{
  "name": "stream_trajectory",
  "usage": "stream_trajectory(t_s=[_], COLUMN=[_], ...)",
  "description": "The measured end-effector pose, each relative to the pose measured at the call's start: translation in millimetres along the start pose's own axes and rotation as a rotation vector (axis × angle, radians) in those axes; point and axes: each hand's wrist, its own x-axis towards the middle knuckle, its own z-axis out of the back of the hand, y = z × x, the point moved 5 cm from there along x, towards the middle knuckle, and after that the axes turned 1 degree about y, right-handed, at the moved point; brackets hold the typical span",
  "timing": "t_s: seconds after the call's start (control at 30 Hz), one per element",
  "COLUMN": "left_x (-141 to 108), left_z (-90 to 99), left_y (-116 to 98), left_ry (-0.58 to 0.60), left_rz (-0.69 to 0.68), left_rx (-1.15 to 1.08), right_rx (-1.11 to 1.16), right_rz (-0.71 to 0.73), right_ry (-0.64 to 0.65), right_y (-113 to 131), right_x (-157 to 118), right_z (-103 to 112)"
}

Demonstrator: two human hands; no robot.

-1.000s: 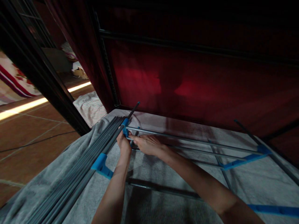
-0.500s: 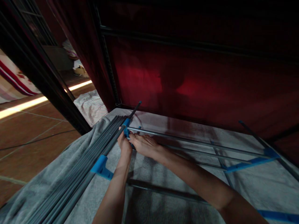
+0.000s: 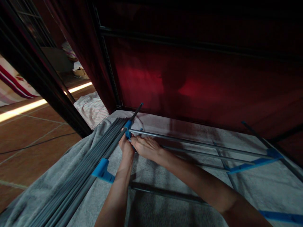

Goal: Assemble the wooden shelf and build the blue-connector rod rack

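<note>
My left hand (image 3: 125,147) is closed around a blue plastic connector (image 3: 128,125) fitted on a thick grey pole (image 3: 114,144). Close beside it, my right hand (image 3: 147,147) is closed on the end of a thin grey rod (image 3: 201,153), pressed to the connector; its fingertips are partly hidden. Just above runs another grey rod (image 3: 189,141), from the connector to a long blue bracket (image 3: 251,165) on the right. Lower on the thick pole sits a second blue connector (image 3: 103,171), partly behind my left forearm.
A bundle of grey tubes (image 3: 87,160) lies along the left edge of the grey blanket (image 3: 163,179). Dark red cloth (image 3: 142,78) hangs behind black metal bars. A black post (image 3: 44,75) stands at left above the tiled floor. Another blue bracket (image 3: 281,217) lies at lower right.
Both hands stay at the connector with almost no movement. The view has shifted very slightly.
</note>
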Motion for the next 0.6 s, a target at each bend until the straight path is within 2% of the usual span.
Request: stream_trajectory(t_s=[0.2,0.4,0.5,0.6], left_x=[-0.3,-0.1,3.0,4.9], left_z=[0.9,0.7,1.0,0.8], left_y=[-8.0,-3.7,-5.1,-7.8], left_ry=[-0.042,-0.029,-0.014,0.012], left_rz=[-0.031,-0.001,0.017,0.077], left_rx=[0.094,0.077,0.031,-0.066], right_rx=[-0.054,-0.053,-0.034,-0.007], right_rz=[-0.043,-0.045,-0.036,-0.065], right_ry=[-0.013,0.002,0.019,0.094], right_y=[4.3,7.4,1.5,-9.7], right_x=[-1.5,-4.2,-7.7,-14.5], right_z=[3.0,6.9,4.4,-5.6])
